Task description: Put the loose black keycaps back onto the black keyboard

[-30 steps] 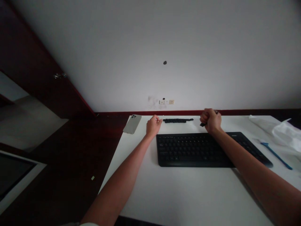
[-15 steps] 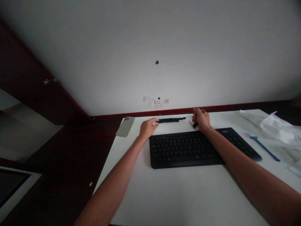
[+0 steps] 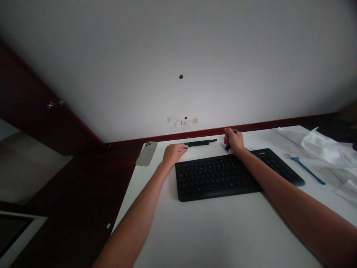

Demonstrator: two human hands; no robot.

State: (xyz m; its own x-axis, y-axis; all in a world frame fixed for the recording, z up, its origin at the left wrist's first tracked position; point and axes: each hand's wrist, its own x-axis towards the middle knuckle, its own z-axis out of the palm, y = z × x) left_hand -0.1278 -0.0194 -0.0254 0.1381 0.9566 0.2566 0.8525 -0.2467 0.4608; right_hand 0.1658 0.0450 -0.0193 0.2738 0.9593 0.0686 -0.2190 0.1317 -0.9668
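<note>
At the left end of a row of small black keycaps (image 3: 199,143), my left hand (image 3: 171,154) is closed in a pinch. Something small, pale grey with a dark edge, shows between its thumb and fingers; its kind is unclear. My right hand (image 3: 234,141) is a fist just beyond the black keyboard (image 3: 206,178). Dark ends of a slim black object (image 3: 228,147) stick out above and below that fist, and the rest is hidden by the fingers. The right forearm crosses over the keyboard and covers part of its keys.
A phone (image 3: 147,153) lies at the white table's (image 3: 217,230) far left corner. To the right are a blue slim tool (image 3: 308,170) and a crumpled white plastic bag (image 3: 326,147). Beyond the table stands a wall with sockets (image 3: 189,121); a dark red door (image 3: 36,96) is at left.
The view has shifted slightly. My left hand now shows a small pale piece in its pinch and sits slightly apart from the row's end. My right fist keeps its hold.
</note>
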